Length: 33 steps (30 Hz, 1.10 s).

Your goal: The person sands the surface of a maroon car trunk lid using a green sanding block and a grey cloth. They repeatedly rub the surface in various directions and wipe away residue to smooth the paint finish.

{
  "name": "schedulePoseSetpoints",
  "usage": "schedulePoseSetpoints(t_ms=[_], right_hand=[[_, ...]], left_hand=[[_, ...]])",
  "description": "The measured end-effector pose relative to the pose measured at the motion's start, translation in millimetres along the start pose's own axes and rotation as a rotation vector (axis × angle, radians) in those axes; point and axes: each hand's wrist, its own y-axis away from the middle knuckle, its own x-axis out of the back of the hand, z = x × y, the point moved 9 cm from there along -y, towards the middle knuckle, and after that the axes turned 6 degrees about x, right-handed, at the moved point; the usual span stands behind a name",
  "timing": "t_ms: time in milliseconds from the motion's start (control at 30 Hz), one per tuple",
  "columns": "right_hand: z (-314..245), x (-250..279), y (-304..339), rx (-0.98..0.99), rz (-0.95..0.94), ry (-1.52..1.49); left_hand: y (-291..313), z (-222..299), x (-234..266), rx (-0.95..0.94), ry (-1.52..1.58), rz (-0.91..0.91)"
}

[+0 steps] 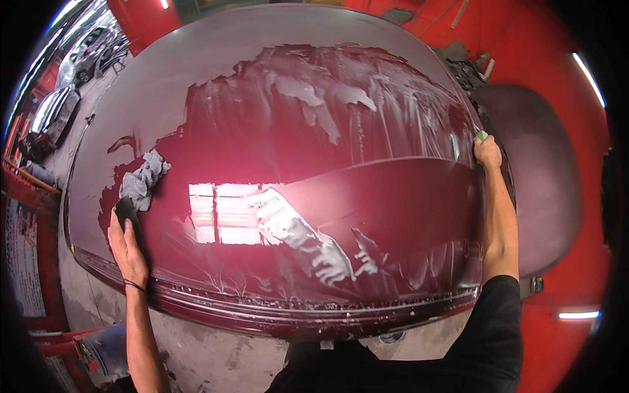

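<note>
A large, curved car body panel (406, 203) in dark red spreads before me, wet and glossy over its middle and dull greyish along its far and left parts. White streaky water or suds (308, 242) lie on it. At the panel's left side, my left hand (128, 252) is closed on a black sanding block (124, 211), whose underside is hidden. A crumpled grey cloth (144, 180) rests on the panel just beyond the block. Over at the right edge, my right hand (488, 154) grips a small light-green pad (481, 135), mostly covered by the fingers.
Beyond the panel's right edge stands another dull maroon curved part (534, 177). Red walls (550, 59) rise behind it. Car parts (56, 121) sit at the far left on the concrete floor (216, 347). A blue container (108, 347) stands low on the left.
</note>
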Motion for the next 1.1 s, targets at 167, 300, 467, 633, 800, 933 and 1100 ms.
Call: schedulePoseSetpoints(t_ms=[167,300,467,633,800,933,1100], right_hand=[[-117.7,46.3,-81.2,0.353,0.155,-0.008],[-401.7,126.5,44.3,0.592,0.015,-0.323],[-601.5,185.8,259.5,1.060,0.130,-0.474],[-618.6,200.4,343.3,1.160,0.129,-0.472],[-505.3,220.1,281.1,0.929,-0.028,-0.589],[-219.8,128.1,105.8,0.349,0.086,-0.309],[50.7,36.8,78.0,-0.094,-0.065,-0.021]], left_hand=[[-4.2,5.8,-25.6,-0.001,0.074,-0.022],[3.6,6.0,-1.6,0.003,-0.066,-0.021],[4.7,1.0,-4.6,-0.054,-0.103,-0.024],[-2.5,8.0,-14.8,-0.081,-0.063,-0.021],[1.6,-9.9,-5.1,-0.058,-0.066,0.019],[-1.9,-0.2,-11.7,-0.072,-0.021,0.023],[1.3,-2.0,-8.3,-0.037,-0.018,0.006]])
